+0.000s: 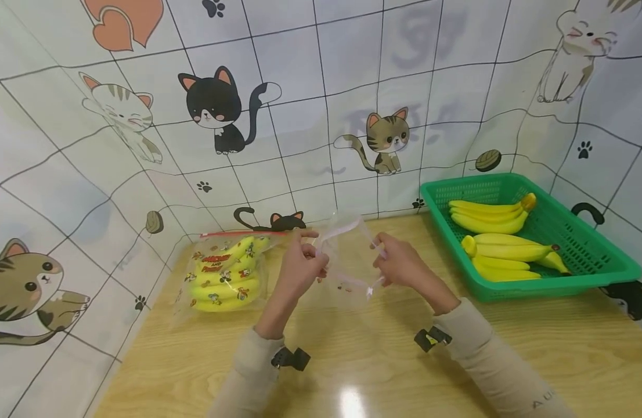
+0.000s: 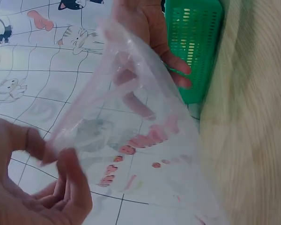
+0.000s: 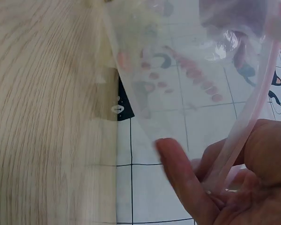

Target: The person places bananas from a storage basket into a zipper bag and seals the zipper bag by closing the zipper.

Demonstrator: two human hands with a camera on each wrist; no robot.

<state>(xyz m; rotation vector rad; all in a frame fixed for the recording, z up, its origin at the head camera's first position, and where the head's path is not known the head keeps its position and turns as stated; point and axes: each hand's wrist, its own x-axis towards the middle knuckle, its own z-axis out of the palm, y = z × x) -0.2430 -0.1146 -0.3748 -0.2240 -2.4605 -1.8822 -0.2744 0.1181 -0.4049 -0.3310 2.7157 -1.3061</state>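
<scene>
Between both hands a clear zip bag (image 1: 347,284) with a pale pink zip edge hangs with its mouth spread open above the table. My left hand (image 1: 302,264) pinches one side of the mouth between thumb and fingers. On the opposite side, my right hand (image 1: 399,259) grips the pink edge; the right wrist view shows that edge (image 3: 246,122) running into the fingers. Faint reddish printing shows on the film (image 2: 150,138) in the left wrist view. No contents can be made out inside it.
Left of the hands lies a printed zip bag (image 1: 227,273) with a red zip and yellow bananas inside. At the right stands a green basket (image 1: 561,284) holding banana bunches (image 1: 509,249). A cat-patterned sheet (image 1: 300,116) rises behind the wooden table (image 1: 352,360).
</scene>
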